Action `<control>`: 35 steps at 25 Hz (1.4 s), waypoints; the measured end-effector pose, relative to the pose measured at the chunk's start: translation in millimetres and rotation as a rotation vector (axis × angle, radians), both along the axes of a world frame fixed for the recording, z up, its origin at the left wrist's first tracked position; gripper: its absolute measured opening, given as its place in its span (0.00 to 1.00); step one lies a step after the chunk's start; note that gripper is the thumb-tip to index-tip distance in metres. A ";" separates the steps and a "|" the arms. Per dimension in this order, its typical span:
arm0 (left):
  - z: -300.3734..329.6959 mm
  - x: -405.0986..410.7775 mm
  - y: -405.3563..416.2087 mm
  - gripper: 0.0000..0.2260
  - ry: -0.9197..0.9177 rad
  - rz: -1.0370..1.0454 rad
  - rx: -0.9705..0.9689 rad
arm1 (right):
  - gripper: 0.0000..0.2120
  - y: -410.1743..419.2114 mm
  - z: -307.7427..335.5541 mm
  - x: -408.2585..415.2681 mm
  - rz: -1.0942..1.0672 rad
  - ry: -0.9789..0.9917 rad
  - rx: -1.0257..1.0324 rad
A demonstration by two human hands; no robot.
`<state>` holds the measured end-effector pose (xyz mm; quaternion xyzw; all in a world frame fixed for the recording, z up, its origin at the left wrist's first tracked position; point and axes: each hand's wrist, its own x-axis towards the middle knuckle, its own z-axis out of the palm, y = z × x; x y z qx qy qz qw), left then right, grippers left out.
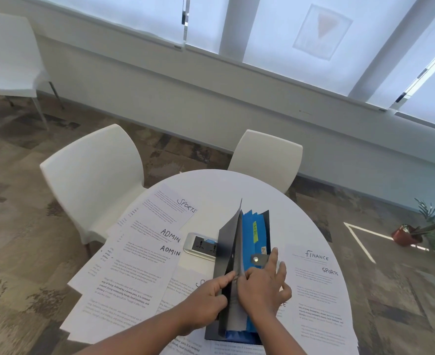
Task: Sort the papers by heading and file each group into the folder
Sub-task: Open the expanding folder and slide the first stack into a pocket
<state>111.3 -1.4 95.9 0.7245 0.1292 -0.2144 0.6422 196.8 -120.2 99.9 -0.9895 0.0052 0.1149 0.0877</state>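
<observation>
A dark expanding folder with blue dividers stands open on the round white table; a yellow tab reads HR. My left hand pinches the folder's dark front flap near its lower edge. My right hand presses fingers spread against the blue dividers, beside the snap strap. Loose papers lie around: SPORTS and two ADMIN sheets at left, FINANCE and SPORTS sheets at right. More sheets lie under the folder.
A white power socket box is set in the table, left of the folder. Two white chairs stand at the far side, another at far left. A potted plant is on the floor at right.
</observation>
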 end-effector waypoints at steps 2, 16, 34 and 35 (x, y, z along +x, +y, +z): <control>2.4 0.1 2.5 0.31 -0.003 -0.013 -0.010 | 0.10 0.1 -1.1 1.6 -0.001 0.007 -0.001; -2.6 -3.6 0.0 0.26 -0.095 0.085 0.057 | 0.15 -12.8 12.2 -6.9 0.085 -0.037 0.418; 1.8 10.0 -44.9 0.24 -0.159 0.247 0.485 | 0.36 -63.8 6.7 9.4 0.205 0.189 0.766; 3.3 10.8 -49.1 0.23 -0.156 0.250 0.506 | 0.36 -67.8 6.5 9.8 0.221 0.217 0.773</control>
